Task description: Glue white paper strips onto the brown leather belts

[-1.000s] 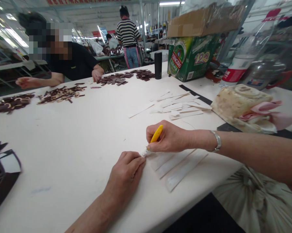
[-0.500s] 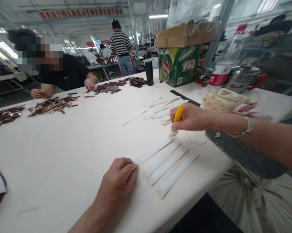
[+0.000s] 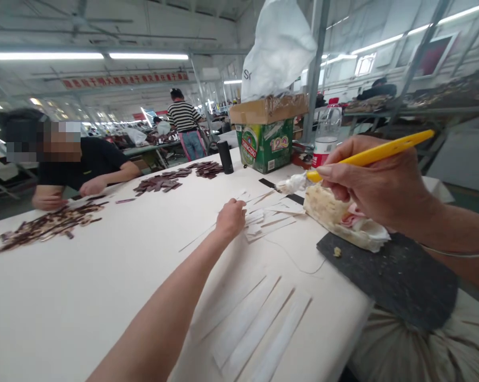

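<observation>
My right hand [image 3: 383,185] is closed round the yellow handle of a brush [image 3: 399,144]. Thick white paste coats the brush's head, which is held just above the left end of a cream-coloured, crusted container [image 3: 323,204]. Pinkish material shows at the container's side. At the near edge of a loose pile of thin pale strips [image 3: 271,217], my left hand [image 3: 230,218] reaches out with fingers slightly apart; some fingertips are hidden. Closer to me, several white-coated strips [image 3: 243,331] lie side by side, slightly blurred, on the white table [image 3: 144,270].
A dark board [image 3: 394,281] sits under the container. Behind stand a green carton [image 3: 265,146], a black cylinder [image 3: 225,157] and a plastic bottle [image 3: 327,132]. A co-worker [image 3: 88,164] sits across the table beside piles of dark brown pieces [image 3: 160,181].
My left hand has left the coated strips and moved forward to the loose pile. My right hand has lifted the brush from the strips and carried it right, over the container. The view has tilted up.
</observation>
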`<state>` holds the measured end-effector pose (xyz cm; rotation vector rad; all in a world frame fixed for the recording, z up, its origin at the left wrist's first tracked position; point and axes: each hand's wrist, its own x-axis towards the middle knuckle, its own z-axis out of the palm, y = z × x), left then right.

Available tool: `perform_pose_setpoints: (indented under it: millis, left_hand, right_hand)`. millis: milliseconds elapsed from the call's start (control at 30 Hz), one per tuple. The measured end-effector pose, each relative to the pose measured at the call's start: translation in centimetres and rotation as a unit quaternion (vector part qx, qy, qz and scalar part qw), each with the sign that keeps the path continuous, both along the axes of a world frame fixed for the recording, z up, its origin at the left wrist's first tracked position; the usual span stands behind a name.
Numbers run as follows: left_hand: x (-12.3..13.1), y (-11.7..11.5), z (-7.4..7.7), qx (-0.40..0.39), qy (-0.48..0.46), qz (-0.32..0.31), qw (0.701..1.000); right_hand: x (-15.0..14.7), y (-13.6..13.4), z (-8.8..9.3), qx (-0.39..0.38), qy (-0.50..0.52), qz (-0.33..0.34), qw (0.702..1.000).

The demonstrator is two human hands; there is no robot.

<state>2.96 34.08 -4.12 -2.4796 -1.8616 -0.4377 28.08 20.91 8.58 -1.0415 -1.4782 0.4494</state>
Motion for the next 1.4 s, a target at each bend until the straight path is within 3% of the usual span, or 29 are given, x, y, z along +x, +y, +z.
perform_pose_setpoints:
  millis: [167,400,667,900,1033,1200,1400]
  left_hand:
    - [3.3,5.5,-1.1,-0.065,0.058,0.007,0.996]
    - [5.2,8.3,-2.5,-0.149,0.106,0.028,0.983]
    - [4.4,7.3,-1.5,-0.173,0.095,0.019,0.980]
    - [2.3,5.3,0.4,-0.125,0.064,0.014,0.990]
    - [3.3,5.1,-0.5,-0.130,0.059,0.019,0.990]
    - [4.6,5.9,-2.2,-0.156,0.044,0.043,0.986]
    - [4.6,6.6,-1.9,-0.205,-0.011,0.071,0.976]
  right_hand:
    - [1.8,-0.4,-1.0,-0.022,0.009,0.021,1.000]
    - [2.9,-0.1,-2.2,-0.046,-0.006,0.021,0.999]
    - [2.8,-0.4,-1.9,-0.047,0.042,0.041,0.997]
    - [1.7,-1.6,-0.5,-0.043,0.042,0.036,0.998]
    - [1.2,-1.9,-0.1,-0.030,0.033,0.042,0.998]
    - [1.2,-1.7,-0.9,-0.047,0.031,0.046,0.997]
    - [0.9,-1.1,-1.0,-0.042,0.057,0.058,0.996]
